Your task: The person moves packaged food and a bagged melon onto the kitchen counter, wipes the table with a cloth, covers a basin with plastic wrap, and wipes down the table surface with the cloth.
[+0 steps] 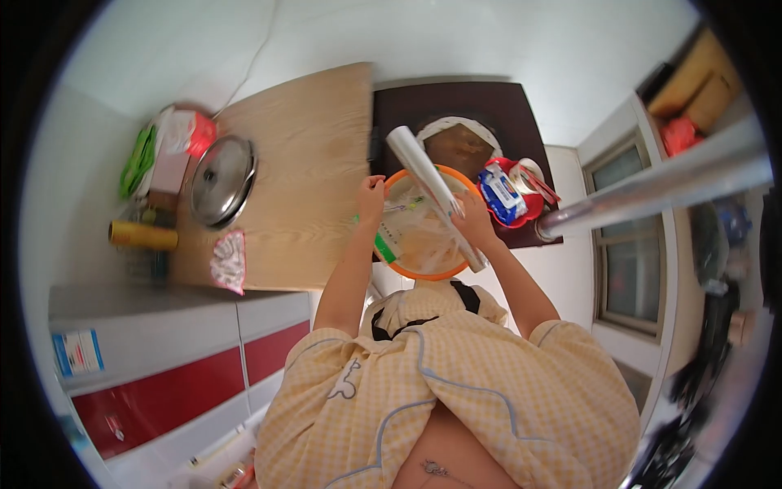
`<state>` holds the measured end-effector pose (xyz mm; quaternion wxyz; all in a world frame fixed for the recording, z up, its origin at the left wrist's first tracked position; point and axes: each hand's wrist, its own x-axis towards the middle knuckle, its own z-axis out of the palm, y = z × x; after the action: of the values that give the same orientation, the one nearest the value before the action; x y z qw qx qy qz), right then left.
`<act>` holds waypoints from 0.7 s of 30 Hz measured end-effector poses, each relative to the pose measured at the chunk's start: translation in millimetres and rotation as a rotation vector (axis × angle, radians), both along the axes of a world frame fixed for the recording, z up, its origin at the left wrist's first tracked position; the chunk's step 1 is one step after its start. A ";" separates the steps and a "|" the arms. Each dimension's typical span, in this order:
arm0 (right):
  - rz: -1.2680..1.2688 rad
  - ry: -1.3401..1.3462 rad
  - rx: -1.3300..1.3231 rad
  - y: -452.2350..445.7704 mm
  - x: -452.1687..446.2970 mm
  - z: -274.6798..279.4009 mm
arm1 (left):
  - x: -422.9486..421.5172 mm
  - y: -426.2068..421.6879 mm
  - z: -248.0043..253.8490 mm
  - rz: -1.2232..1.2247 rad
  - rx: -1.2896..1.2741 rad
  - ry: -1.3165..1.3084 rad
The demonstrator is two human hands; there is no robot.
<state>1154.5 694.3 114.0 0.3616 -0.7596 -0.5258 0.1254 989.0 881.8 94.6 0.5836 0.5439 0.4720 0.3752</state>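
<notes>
An orange-rimmed basket point(437, 273) stands in front of me, with crumpled clear plastic point(415, 232) bearing green print in it. Across its right side lies a long whitish roll point(422, 169), tilted from upper left to lower right. My right hand point(471, 213) is wrapped round the lower half of this roll. At the basket's upper left rim is my left hand point(372, 189), its fingers curled together; whatever they pinch is too small to make out.
On the wooden table point(301, 163) at left are a steel lid point(221, 181), a patterned cloth point(228, 261) and a yellow roll point(143, 236). A red tray point(529, 208) with a blue packet point(501, 193) sits on the dark table point(505, 102). A metal pole point(652, 191) crosses the right side.
</notes>
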 end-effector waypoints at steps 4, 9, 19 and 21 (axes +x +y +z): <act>-0.036 -0.033 0.185 37.0 -15.3 11.1 | -62.7 -6.0 10.8 0.123 0.026 0.127; 0.130 0.029 0.257 75.5 -79.6 39.4 | -135.4 -10.8 -0.3 0.287 0.394 0.390; 0.417 0.086 0.300 154.9 -274.5 30.7 | -331.8 15.5 7.8 0.385 0.320 0.299; 0.477 0.074 0.248 174.9 -321.3 28.5 | -382.5 17.7 7.3 0.410 0.316 0.376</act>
<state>833.2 869.2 142.5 0.4312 -0.5590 -0.6877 0.1692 606.5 899.5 101.9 0.3065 0.5812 0.6072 0.4468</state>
